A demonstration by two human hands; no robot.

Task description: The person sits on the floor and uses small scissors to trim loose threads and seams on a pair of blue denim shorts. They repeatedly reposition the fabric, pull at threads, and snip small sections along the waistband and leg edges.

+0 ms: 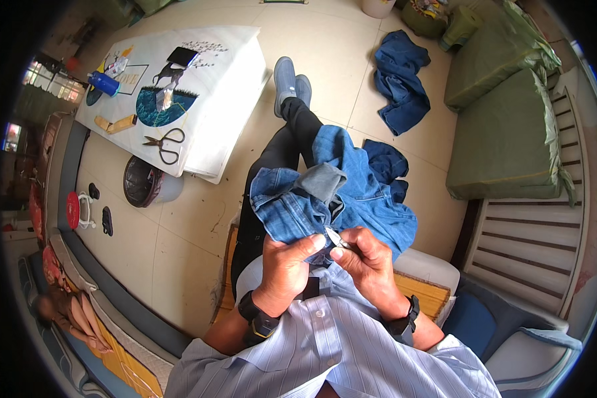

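A pair of blue jeans lies across my lap, bunched up, with a grey pocket lining turned out on top. My left hand is closed on the denim, its thumb pressing near the edge. In my right hand, a small silver pointed cutter is pinched between thumb and fingers. Its tip meets the jeans beside my left thumb. The fingers hide most of the cutter's rear part.
Dark blue jeans lie on the floor ahead. At left, a white-covered table bears black scissors, a phone and a blue bottle. A bin stands beneath its edge. Green-covered cushions rest on a slatted bench at right. Another person sits at lower left.
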